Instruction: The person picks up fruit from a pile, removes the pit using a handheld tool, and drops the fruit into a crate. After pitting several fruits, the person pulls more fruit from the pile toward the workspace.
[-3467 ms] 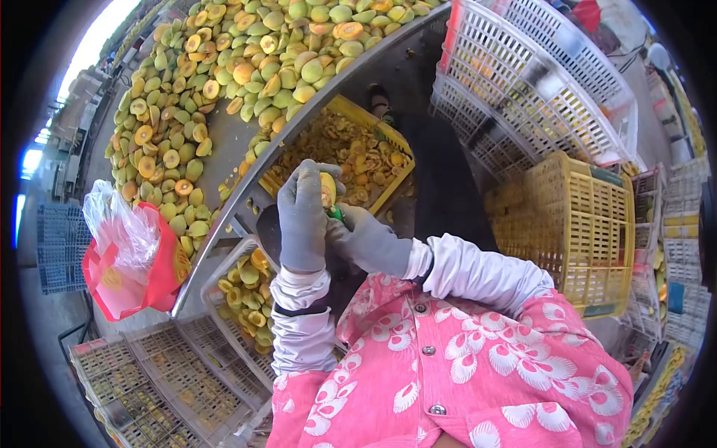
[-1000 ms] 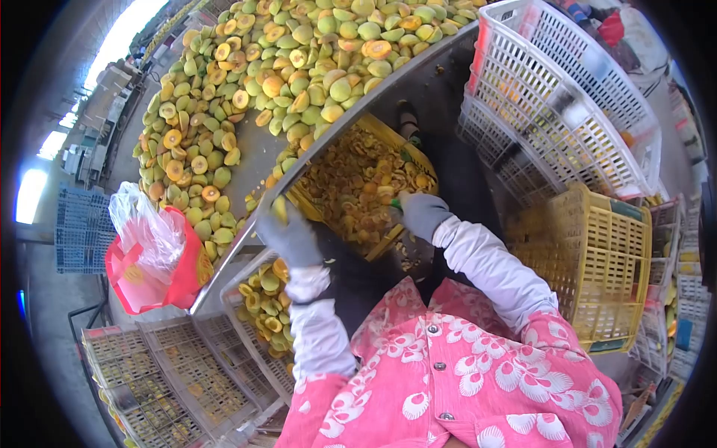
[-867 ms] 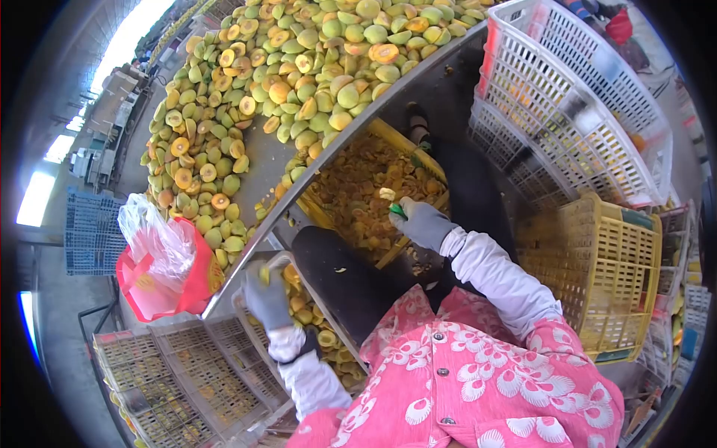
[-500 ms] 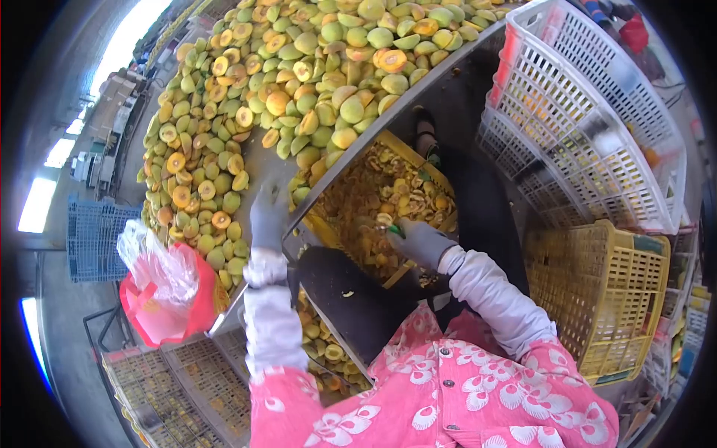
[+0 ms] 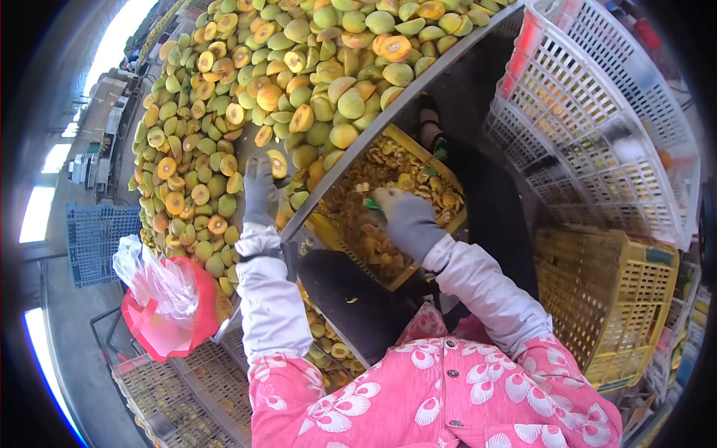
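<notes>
My left hand (image 5: 259, 187), in a grey glove, is at the metal table's edge, its fingers closed against a peach half (image 5: 277, 163) with orange flesh. Over the yellow crate (image 5: 420, 153) between my legs, my gloved right hand (image 5: 409, 222) is wrapped round a small green-handled tool (image 5: 371, 204). The tool's working end is hard to make out. Pits and fruit scraps (image 5: 373, 243) fill the crate below. A heap of green and yellow peach halves (image 5: 328, 71) spreads beyond my left hand.
White slatted crates (image 5: 590, 127) stand at the right, above a yellow crate (image 5: 597, 299). At the left are a red bag (image 5: 179, 313) with clear plastic in it and a blue crate (image 5: 97, 239). The table's metal rim (image 5: 403, 101) runs diagonally between the peaches and my legs.
My left hand has moved slightly up and left, and a peach half now shows at its fingers. My right hand has moved up and left with the green-handled tool.
</notes>
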The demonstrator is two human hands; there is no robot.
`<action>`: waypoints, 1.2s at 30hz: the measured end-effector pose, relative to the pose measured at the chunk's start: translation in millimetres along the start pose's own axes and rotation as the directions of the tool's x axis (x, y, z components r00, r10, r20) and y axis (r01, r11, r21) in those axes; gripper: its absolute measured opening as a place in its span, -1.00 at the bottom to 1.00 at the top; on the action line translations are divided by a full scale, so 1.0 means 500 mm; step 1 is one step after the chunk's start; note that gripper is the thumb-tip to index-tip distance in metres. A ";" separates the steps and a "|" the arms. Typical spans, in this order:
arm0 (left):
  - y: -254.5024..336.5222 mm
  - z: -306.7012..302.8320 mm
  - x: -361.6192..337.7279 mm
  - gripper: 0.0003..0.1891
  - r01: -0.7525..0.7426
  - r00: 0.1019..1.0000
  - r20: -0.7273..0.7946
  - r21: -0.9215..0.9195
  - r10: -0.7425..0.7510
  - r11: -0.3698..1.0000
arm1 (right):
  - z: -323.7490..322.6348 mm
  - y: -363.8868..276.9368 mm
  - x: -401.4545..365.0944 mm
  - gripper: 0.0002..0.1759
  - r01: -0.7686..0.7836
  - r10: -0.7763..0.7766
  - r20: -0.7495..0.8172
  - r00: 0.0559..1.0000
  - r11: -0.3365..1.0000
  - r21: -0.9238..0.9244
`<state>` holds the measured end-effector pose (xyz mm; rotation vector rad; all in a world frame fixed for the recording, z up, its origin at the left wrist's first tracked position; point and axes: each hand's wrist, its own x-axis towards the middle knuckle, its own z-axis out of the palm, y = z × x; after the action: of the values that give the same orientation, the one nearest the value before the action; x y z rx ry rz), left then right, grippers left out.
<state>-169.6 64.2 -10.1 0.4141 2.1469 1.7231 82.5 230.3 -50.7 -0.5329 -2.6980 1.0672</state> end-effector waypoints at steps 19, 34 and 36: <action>0.152 0.243 -0.406 -0.47 -0.028 0.994 0.061 -0.655 0.089 0.755 | -0.094 -0.169 -0.187 -0.66 0.050 0.025 -0.117 0.993 0.800 0.597; 0.179 0.223 -0.466 -0.50 0.095 0.976 0.216 -0.567 0.036 0.818 | -0.154 -0.175 -0.240 -0.62 -0.356 0.093 0.378 0.921 0.595 0.721; 0.179 0.234 -0.474 -0.54 0.102 0.993 0.106 -0.549 -0.052 0.829 | -0.158 -0.186 -0.249 -0.54 -0.386 0.084 0.415 0.906 0.569 0.726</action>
<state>95.2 81.8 76.4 0.2269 1.4745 2.1241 196.8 167.1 65.1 -0.5664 -2.0108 2.4531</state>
